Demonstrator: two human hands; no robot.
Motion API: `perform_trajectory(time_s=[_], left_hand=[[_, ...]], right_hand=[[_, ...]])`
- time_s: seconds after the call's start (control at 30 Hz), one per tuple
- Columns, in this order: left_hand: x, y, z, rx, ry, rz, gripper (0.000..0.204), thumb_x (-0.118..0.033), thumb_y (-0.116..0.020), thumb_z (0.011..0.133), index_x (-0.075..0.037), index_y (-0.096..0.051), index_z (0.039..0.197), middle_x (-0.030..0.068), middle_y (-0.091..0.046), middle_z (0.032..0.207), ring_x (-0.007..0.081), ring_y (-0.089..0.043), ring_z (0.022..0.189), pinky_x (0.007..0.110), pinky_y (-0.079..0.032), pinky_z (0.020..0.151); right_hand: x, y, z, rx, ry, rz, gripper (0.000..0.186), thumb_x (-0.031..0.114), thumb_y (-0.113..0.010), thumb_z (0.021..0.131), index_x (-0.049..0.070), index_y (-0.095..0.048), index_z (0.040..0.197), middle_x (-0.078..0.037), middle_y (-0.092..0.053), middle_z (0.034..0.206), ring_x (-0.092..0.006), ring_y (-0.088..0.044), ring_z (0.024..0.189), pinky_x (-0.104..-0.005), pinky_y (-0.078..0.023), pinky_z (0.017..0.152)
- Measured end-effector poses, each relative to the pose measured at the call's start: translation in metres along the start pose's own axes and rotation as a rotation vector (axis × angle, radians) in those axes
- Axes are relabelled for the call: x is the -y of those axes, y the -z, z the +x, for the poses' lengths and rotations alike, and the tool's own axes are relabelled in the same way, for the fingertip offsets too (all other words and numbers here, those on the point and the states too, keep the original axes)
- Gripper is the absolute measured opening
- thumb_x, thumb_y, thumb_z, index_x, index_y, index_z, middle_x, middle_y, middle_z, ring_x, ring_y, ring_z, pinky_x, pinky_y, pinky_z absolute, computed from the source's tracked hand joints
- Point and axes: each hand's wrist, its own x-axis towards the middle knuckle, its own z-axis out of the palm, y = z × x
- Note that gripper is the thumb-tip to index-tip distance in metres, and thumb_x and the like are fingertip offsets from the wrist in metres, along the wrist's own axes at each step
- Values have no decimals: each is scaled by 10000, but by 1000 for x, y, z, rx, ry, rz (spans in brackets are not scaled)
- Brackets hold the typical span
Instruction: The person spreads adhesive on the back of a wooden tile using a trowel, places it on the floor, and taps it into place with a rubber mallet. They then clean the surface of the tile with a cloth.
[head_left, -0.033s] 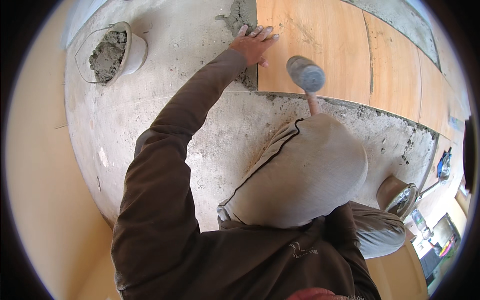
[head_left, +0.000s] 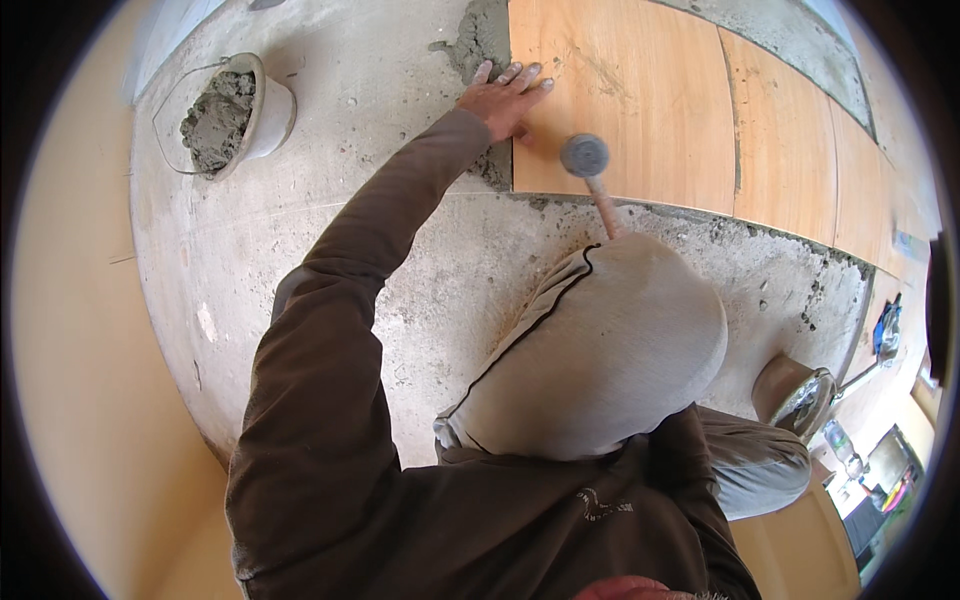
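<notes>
My left hand (head_left: 503,101) lies with its fingers spread across the left edge of a wood-look floor tile (head_left: 640,105), palm down. Grey mortar (head_left: 484,45) shows along that edge, beyond and beneath the hand. A mallet with a round grey head (head_left: 585,155) is over the tile's near left part. I cannot tell whether the head touches the tile. Its pale handle (head_left: 606,208) runs back toward me and disappears behind my raised knee (head_left: 640,330). My right hand is hidden there, so its grip on the handle does not show.
A white bucket (head_left: 273,112) of grey mortar stands on the concrete floor (head_left: 420,290) at far left. More wood-look tiles (head_left: 785,130) continue in a row to the right. Another bucket (head_left: 780,385) stands at the right, near scattered mortar crumbs. A beige wall (head_left: 80,300) bounds the left.
The mallet head has shifted left over the tile and now looks smaller, with more of the handle showing. My left hand stays on the tile's edge. The whole view has shifted slightly.
</notes>
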Motion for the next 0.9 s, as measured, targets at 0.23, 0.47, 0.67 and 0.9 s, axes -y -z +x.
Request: perform_trajectory(time_s=[0.23,0.47,0.67,0.9], left_hand=[[2,19,-1,43,19,-20,972,-479,-758,836,-272,-236,1629,18,-168,1718,249,-176,1578,587,-124,1271],[-23,-29,-52,-414,84,14,677,-352,-749,872,-121,-520,1465,129,-454,1555,318,-335,1505,553,-182,1253],[-103,-86,-113,-520,-63,-188,462,-204,-699,935,-124,-606,1380,121,-541,1464,350,-443,1431,554,-288,1220],[-74,-72,-203,-496,177,-339,383,-163,-671,966,-147,-649,1348,93,-553,1478,347,-494,1395,545,-338,1192]], right_hand=[[-36,7,35,-129,-7,49,419,432,-603,1044,36,-512,940,-36,-508,660,-102,-446,590,-308,-398,511],[-122,62,-5,-812,-310,225,460,465,-570,1046,57,-427,889,-18,-455,666,-127,-467,544,-345,-432,488],[-243,101,-41,-249,-188,-843,244,240,-552,1028,15,-571,1121,-192,-631,789,-328,-679,706,-427,-543,625],[17,268,-75,-595,-266,-857,288,280,-501,1070,58,-672,1139,-164,-703,884,-279,-713,785,-411,-528,693]])
